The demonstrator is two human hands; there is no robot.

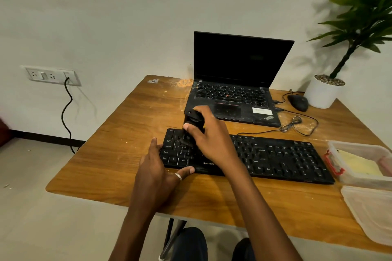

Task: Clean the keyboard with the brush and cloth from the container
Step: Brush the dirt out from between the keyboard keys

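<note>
head view | brushing phase, wipe not begun | right hand [212,135] curls round the black brush [193,120], bristles apparently on the keyboard [280,157] just under its fingertips (upper-left keys, blurred) | left hand [157,165] flat, steadying the left end | cloth [360,165] waits in its container [360,144]

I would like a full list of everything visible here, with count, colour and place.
table: 1, brown, centre
keyboard: 1, black, front centre of table
brush: 1, black, over keyboard's left end
laptop: 1, black, open, behind keyboard
mouse: 1, black, right of laptop
plant pot: 1, white, holds green plant, far right corner
container: 1, clear, right of keyboard
cloth: 1, yellow, inside container
lid: 1, clear, table's right front
wall socket: 1, white, left wall
left hand: 1, touches keyboard's left front corner
right hand: 1, grips brush
</note>
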